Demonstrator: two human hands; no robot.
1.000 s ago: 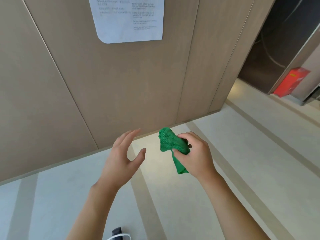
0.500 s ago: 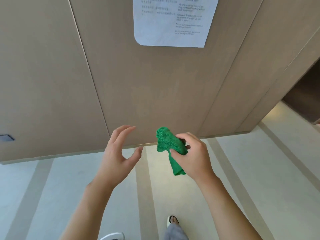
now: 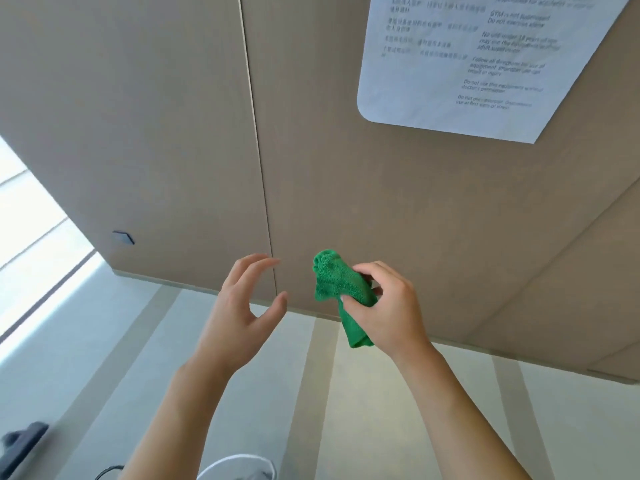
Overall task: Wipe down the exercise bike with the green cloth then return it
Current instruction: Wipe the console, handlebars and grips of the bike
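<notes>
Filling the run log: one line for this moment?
right hand: grips green cloth | left hand: open, holds nothing | bike: not in view

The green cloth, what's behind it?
Behind the green cloth is the brown wall panel and pale floor. The right hand covers part of the cloth.

The white notice [image 3: 485, 64] on the wall is cut off by the top edge, and its small print is too blurred to read. The right hand [image 3: 391, 313] hides part of the green cloth [image 3: 337, 289]. At the lower left edge, a dark object [image 3: 20, 441] is cut off and unclear.
</notes>
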